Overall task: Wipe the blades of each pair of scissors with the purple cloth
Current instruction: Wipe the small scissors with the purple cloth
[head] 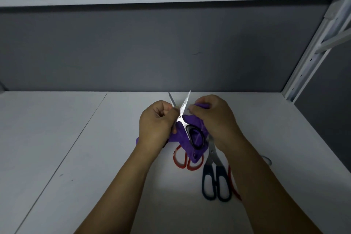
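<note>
L hand (155,120) gripped the open scissors (183,108), blades in a V just past its knuckles. R hand (212,118) pinched the cloth (178,137) beside the R blade. I judged it best to wipe pivot-to-tip, fingers behind the edge. Red pair (179,159) & blue pair (214,182) lay below the wrists, the cloth's tail draping over the red handles.

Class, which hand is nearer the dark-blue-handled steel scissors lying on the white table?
Right. The right hand is just beyond the blade end of the dark-blue-handled steel scissors; the left hand is farther off, to their upper left.
</note>
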